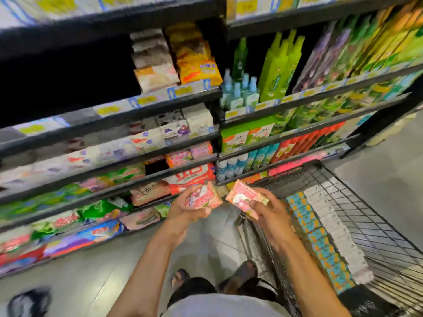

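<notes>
Now your left hand grips one pink packet and your right hand grips another pink packet, both raised between the shelves and the cart, likely for comparing or stocking.

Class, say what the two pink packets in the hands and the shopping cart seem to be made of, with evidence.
The left-hand packet and right-hand packet: likely thin printed plastic film, slightly glossy, bending in the grip. The cart: seemingly dark-coated metal wire, a thin open grid.
</notes>
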Available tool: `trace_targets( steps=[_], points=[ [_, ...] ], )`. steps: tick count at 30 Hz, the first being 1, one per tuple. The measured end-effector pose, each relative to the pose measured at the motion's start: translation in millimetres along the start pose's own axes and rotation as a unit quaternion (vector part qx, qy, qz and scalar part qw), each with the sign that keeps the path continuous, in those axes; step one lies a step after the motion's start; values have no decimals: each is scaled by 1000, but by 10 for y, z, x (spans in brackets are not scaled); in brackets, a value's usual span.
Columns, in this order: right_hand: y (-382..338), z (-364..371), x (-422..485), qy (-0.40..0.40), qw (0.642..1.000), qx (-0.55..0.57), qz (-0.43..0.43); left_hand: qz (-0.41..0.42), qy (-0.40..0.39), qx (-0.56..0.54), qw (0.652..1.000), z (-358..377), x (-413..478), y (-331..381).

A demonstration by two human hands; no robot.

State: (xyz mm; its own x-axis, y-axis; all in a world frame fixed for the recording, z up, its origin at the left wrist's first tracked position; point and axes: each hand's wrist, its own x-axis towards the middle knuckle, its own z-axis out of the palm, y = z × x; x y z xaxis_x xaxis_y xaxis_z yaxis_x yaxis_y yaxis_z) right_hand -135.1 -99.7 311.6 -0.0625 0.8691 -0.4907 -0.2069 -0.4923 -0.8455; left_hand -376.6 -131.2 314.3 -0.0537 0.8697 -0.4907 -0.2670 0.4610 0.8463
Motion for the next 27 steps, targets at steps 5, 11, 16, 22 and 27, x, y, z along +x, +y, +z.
trace_targets(
  steps=[5, 11, 16, 22, 27],
  points=[
    [187, 806, -139, -41, 999, -30, -19, 16, 15, -67, 997, -779, -339, 167],
    [377, 1633, -338, -70, 996, -38, -38, 66, 81, -104, 989, -1602, -692, 367],
    [320, 2184, -476, -88, 993, -47, -62, 67, 145, -150, 976, -2081, -859, 562],
    [123, 2550, -515, -103, 987, -73, -96, 40, 115, -209, 970, -2343, -1060, 869],
    [-62, 2703, -513, -114, 983, -91, -111, 62, 54, -121, 989, -2499, -1133, 1102]
  ],
)
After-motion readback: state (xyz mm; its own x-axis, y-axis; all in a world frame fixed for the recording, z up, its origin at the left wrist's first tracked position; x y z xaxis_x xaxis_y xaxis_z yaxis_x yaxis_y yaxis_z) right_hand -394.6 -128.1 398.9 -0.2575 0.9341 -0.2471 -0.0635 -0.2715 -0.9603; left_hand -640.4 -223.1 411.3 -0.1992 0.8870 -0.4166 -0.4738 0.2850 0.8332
